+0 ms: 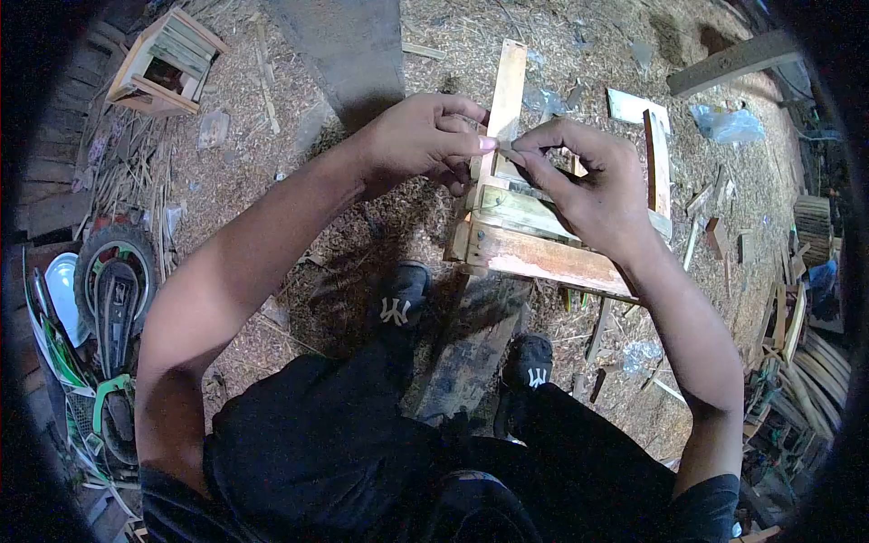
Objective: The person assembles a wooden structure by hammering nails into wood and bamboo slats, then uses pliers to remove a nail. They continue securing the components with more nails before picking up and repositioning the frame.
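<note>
Both of my hands meet over a wooden frame of nailed slats (543,258). My right hand (593,176) pinches a small thin piece (509,154) between thumb and forefinger; its kind is too small to tell. From the other side, my left hand (421,140) is closed, its thumb tip close to that piece and its fingers curled by the edge of a long pale slat (509,77). Whatever lies inside the left fingers is hidden. A greenish slat (525,213) runs across the frame behind the reddish front one.
Under the frame lies a dark plank (475,353), between my shoes. Wood shavings and offcuts cover the ground. A wooden box (167,63) sits at far left, a small bike (113,308) below it. Plastic bag (729,122), beam (733,63) and stacked wood strips (819,380) are on the right.
</note>
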